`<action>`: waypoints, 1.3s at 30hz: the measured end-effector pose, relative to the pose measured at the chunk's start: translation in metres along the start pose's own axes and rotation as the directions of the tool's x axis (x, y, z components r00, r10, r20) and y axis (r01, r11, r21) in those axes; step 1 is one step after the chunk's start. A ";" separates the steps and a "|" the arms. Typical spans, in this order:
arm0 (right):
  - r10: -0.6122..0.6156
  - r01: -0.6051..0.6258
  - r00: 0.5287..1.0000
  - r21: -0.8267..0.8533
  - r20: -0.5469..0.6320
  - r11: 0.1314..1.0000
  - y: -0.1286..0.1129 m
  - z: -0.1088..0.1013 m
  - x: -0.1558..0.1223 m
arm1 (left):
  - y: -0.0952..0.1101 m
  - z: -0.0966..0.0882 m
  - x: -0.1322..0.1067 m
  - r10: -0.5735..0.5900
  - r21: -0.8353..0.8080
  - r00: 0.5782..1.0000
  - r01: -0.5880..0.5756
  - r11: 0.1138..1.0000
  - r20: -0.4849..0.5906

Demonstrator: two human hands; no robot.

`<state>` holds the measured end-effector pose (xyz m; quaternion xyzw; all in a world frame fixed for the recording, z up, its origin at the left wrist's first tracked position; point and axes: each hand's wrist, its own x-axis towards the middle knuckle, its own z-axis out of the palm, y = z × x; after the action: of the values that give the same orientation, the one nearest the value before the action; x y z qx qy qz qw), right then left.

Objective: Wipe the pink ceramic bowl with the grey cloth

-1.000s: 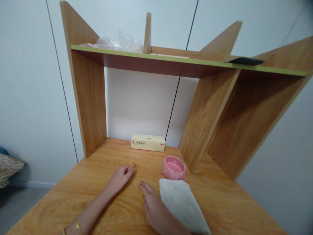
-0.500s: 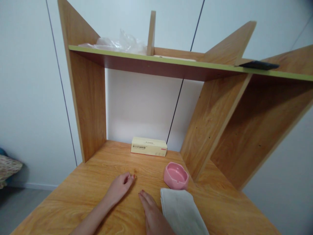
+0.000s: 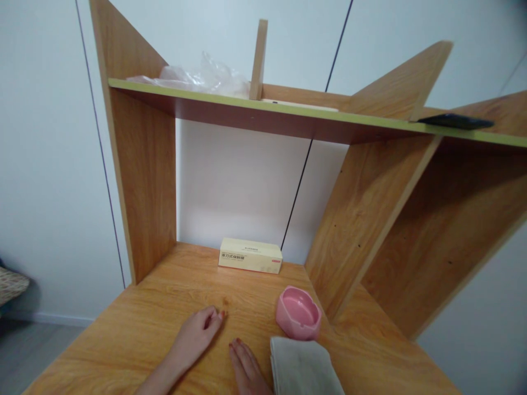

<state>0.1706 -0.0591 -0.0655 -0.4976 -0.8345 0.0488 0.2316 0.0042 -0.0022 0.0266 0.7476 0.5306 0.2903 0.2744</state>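
My left hand (image 3: 197, 336) rests on the wooden desk (image 3: 164, 315), its fingers loosely curled in with the thumb against them. Nothing shows in its grasp. To its right, my right hand (image 3: 249, 370) lies palm down on the desk, fingers stretched out; the lower picture edge cuts it off. Just beside that hand is a folded grey cloth (image 3: 304, 367), which it does not appear to hold. A pink, angular ashtray (image 3: 298, 315) stands directly behind the cloth.
A cream cling film box (image 3: 250, 257) with printed lettering stands at the back of the desk. Upright wooden panels (image 3: 148, 186) flank it. Overhead, a shelf (image 3: 296, 112) carries a clear plastic bag (image 3: 206, 77) and a flat dark object (image 3: 457, 121).
The camera view has tilted up slightly, so the desk things sit lower in the picture. Both hands keep nearly the same pose and place on the desk.
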 end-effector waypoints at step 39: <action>0.150 -0.191 0.939 0.105 0.311 0.976 -0.056 -0.082 0.001 | 0.001 -0.007 0.001 0.058 -0.094 0.998 -0.059 0.994 -0.015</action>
<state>0.1607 -0.0986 0.0251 -0.5383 -0.8085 0.1996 0.1295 0.0001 -0.0007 0.0319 0.7470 0.4960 0.3277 0.2976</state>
